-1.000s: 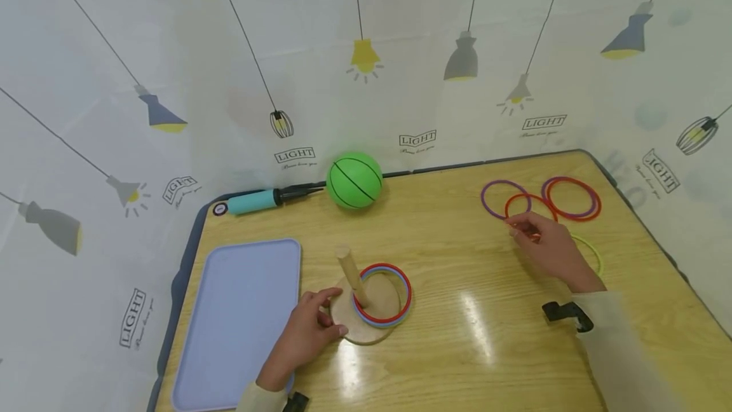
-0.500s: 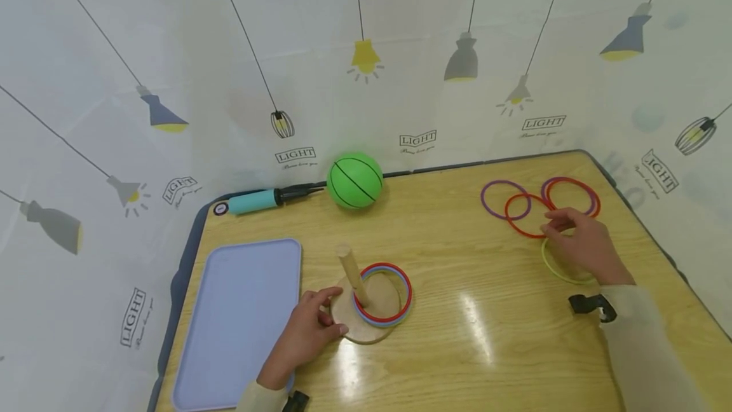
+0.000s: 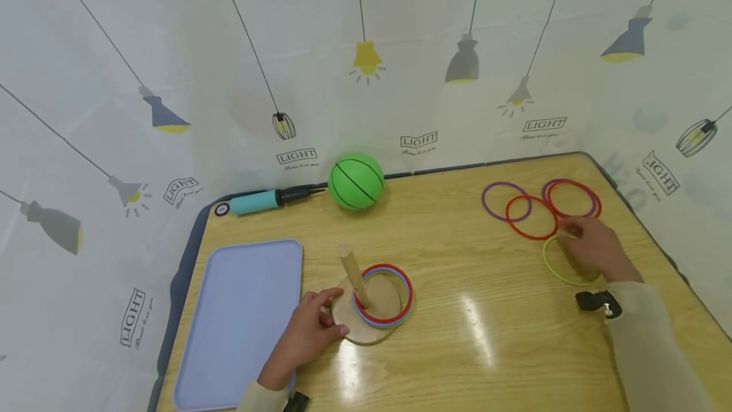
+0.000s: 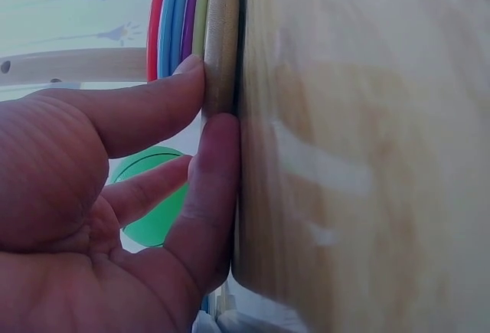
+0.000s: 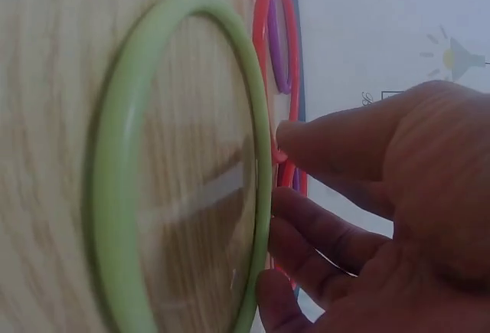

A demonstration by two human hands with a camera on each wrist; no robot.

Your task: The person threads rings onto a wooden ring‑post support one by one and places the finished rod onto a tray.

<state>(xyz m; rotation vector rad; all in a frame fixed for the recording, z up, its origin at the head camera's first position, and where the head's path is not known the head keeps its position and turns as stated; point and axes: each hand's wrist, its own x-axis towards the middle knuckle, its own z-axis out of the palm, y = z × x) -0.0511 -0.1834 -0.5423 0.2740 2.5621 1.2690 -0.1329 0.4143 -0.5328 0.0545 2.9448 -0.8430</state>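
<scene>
**Hands at the peg stand and the green ring**

On the wooden table (image 3: 457, 259), the left hand (image 3: 303, 336) presses thumb and fingertips against the edge of the round base (image 3: 366, 329), its peg (image 3: 353, 278) ringed by stacked hoops. The right hand (image 3: 595, 250) rests curled fingers on the green ring (image 3: 549, 266), lying flat and partly hidden beneath it; an actual pinch is unclear. Red and purple rings (image 3: 528, 208) lie just beyond.
</scene>
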